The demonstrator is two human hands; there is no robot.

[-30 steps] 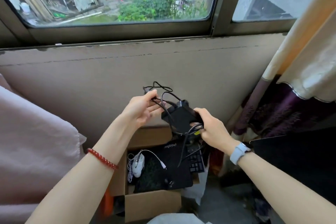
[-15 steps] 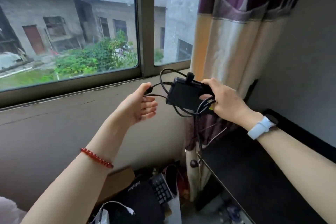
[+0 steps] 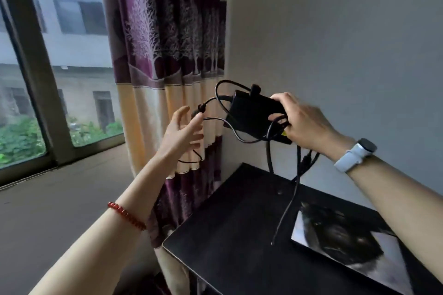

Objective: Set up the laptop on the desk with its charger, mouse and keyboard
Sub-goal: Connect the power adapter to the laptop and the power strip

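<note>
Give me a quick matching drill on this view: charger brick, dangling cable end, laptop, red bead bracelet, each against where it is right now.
Things:
1. charger brick
2. dangling cable end
3. laptop
4. red bead bracelet

Places:
A. lying flat on the black desk
B. on the left wrist
C. gripped in the right hand
D. hanging in the air above the desk

Pairs: 1-C, 2-D, 3-A, 4-B

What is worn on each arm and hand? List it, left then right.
The left hand is bare, with a red beaded bracelet around the wrist. The right hand is bare too, with a smartwatch on a pale blue-grey strap at the wrist. No sleeves or rings show.
</note>
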